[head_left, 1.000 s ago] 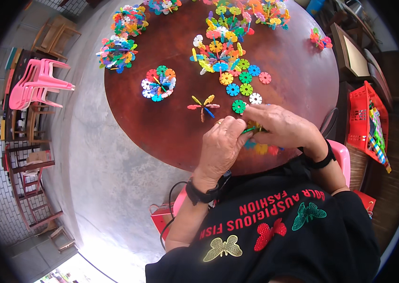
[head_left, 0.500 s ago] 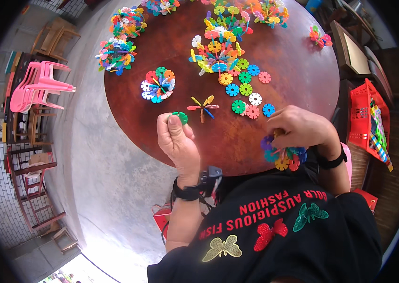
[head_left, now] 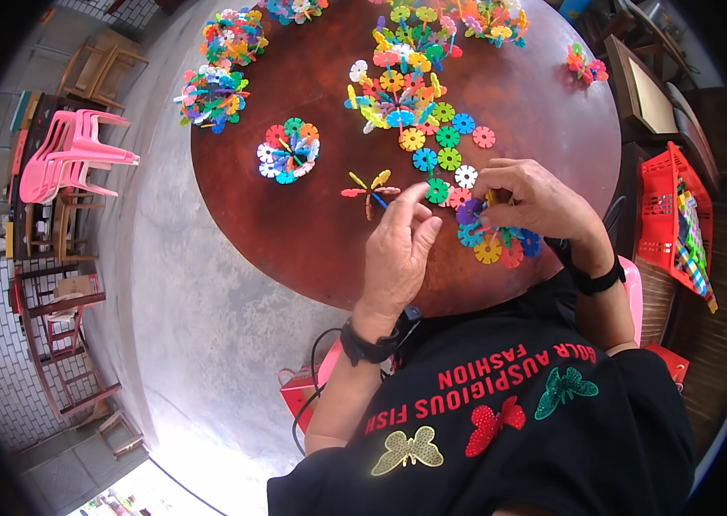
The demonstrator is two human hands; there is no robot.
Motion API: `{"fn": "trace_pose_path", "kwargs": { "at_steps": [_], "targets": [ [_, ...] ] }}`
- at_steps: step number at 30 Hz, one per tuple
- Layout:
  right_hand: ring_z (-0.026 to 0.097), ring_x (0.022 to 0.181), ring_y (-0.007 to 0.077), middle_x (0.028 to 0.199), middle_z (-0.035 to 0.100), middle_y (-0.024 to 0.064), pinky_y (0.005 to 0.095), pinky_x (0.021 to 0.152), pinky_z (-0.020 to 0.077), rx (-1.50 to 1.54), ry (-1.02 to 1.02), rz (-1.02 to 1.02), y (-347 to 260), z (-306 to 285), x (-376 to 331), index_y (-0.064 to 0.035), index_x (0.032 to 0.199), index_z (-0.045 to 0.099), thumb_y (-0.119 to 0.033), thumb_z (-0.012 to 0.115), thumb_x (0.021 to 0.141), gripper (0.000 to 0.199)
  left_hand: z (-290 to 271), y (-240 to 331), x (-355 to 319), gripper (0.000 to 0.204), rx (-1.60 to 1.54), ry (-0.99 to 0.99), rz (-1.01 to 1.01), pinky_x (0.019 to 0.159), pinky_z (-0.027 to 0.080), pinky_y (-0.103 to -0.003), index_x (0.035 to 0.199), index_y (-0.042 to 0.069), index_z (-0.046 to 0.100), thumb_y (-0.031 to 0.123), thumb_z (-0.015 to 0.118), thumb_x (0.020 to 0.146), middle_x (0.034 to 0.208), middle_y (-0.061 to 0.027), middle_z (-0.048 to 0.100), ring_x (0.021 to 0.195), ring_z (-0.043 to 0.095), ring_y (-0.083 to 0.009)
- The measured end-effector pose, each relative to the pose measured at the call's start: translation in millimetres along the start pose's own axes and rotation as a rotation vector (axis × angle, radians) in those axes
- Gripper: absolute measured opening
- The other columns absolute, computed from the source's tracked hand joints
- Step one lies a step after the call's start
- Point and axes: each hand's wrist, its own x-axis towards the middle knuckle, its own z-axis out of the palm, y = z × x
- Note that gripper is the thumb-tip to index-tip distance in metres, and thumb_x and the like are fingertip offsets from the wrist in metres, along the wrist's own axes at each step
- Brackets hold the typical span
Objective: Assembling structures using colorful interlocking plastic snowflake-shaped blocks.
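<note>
My right hand (head_left: 539, 202) grips a round flower-like cluster of notched plastic discs (head_left: 488, 250) in purple, blue, yellow and coral, held over the table's near right part. Beside it, my left hand (head_left: 402, 245) has its thumb and forefinger apart, with no disc visible between them. Its fingertips are near a green notched disc (head_left: 437, 190) lying on the table. Just beyond the left hand lies a small star-shaped piece (head_left: 370, 191) of discs standing on edge. Loose discs in several colours, including a yellow-green disc (head_left: 449, 158), lie beyond the hands.
A round brown table (head_left: 312, 236) carries finished-looking disc clusters: a ring-shaped one (head_left: 288, 151), a tall one (head_left: 393, 103) and others along the far edge. A red basket (head_left: 671, 206) stands at right. Pink stacked chairs (head_left: 79, 155) are at left.
My left hand has moved right, toward the other hand, and the green disc it pinched is no longer visible. My right hand has shifted the disc cluster slightly left and farther over the table.
</note>
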Motion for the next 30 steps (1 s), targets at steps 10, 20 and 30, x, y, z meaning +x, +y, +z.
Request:
{"fn": "trace_pose_path", "kwargs": {
  "at_steps": [10,20,30],
  "targets": [
    [0.059,0.090,0.0253,0.101,0.059,0.0115,0.0354,0.073,0.0484,0.128,0.215,0.002,-20,23,8,-0.0041,0.112,0.054,-0.011,0.077,0.068,0.050,2,4,-5,0.011,-0.104,-0.033,-0.196,0.054,0.045,-0.031,0.090,0.003,0.058,0.012,0.064,0.090,0.069,-0.0084,0.061,0.060,0.062,-0.0179],
    [0.058,0.085,0.0137,0.093,0.062,0.0056,0.0297,0.079,0.0478,0.411,0.305,0.182,-13,46,7,-0.0067,0.118,0.054,-0.009,0.073,0.075,0.047,5,-2,-6,0.008,-0.276,0.023,-0.214,0.057,0.046,-0.024,0.091,0.000,0.060,0.009,0.061,0.091,0.073,0.0002,0.064,0.063,0.060,-0.0069],
    [0.066,0.088,0.0279,0.097,0.066,0.0104,0.0343,0.078,0.0523,0.167,0.295,-0.144,-22,39,6,-0.0064,0.111,0.059,0.001,0.072,0.067,0.046,3,8,-6,0.020,-0.016,-0.088,0.037,0.058,0.045,-0.041,0.092,0.003,0.059,0.021,0.067,0.087,0.074,-0.0168,0.061,0.069,0.060,-0.0372]
  ]
}}
